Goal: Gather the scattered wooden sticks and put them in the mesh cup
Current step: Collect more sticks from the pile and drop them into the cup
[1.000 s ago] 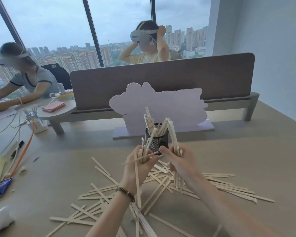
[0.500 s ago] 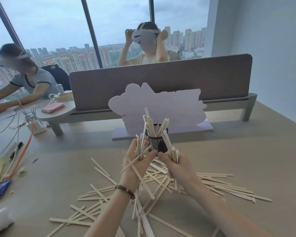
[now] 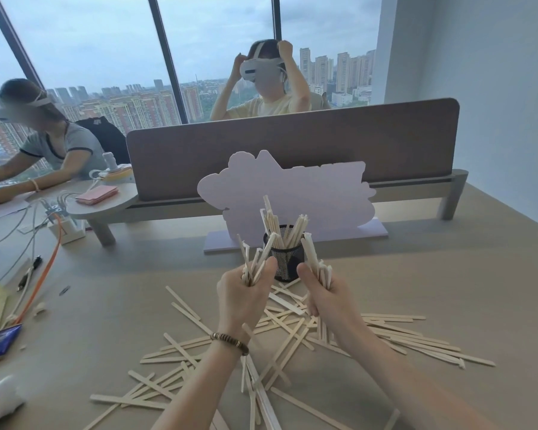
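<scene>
A: What are your hands doing?
B: Your left hand and right hand each clench a bundle of wooden sticks, upright.
A: And the mesh cup?
B: It stands between your 2 fists, just behind, partly filled. Many sticks lie scattered on the table.

Left hand and right hand raised, fingers apparently curled tight.

Pale wooden sticks, black mesh cup, beige table
</scene>
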Available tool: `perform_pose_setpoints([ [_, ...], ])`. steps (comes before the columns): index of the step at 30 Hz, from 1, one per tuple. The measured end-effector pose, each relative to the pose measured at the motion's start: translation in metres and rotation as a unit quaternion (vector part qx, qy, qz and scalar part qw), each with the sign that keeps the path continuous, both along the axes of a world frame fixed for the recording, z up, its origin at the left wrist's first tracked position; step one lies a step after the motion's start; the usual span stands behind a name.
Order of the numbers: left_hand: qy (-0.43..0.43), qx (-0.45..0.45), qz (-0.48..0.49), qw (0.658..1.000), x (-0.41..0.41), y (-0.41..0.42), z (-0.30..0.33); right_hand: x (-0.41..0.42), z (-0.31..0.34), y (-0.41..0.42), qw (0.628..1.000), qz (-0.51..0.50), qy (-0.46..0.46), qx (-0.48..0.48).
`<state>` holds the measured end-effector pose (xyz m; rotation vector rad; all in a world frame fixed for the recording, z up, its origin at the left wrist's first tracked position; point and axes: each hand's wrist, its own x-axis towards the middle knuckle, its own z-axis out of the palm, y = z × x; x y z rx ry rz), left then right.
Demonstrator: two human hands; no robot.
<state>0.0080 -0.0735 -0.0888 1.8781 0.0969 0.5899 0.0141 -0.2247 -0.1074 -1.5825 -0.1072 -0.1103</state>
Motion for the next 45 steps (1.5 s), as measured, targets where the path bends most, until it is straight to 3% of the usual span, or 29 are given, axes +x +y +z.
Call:
perform_pose_setpoints([
  [14, -0.114, -0.056, 0.0, 0.992, 0.001, -0.003, 0.008, 0.003, 0.002, -0.002, 0.999, 0.031, -0.04, -0.015],
  [23, 0.005, -0.054, -0.041, 0.998, -0.002, 0.006, -0.033, 0.004, -0.015, 0.004, 0.997, 0.043, -0.046, -0.049],
  [29, -0.048, -0.1, -0.045, 0.993, -0.001, 0.008, -0.01, 0.001, -0.004, 0.007, 0.999, 0.042, -0.02, -0.001],
  [38, 0.003, -0.083, -0.048, 0.995, -0.002, 0.02, -0.019, -0.002, -0.001, 0.008, 0.996, 0.053, -0.039, -0.062],
  [43, -0.024, -0.106, -0.046, 0.993, -0.005, 0.027, -0.012, -0.004, 0.007, 0.014, 0.999, 0.045, -0.018, 0.022],
  [45, -0.026, -0.11, -0.074, 0.991, -0.007, 0.029, -0.014, -0.004, 0.005, 0.012, 0.997, 0.064, -0.035, 0.013],
])
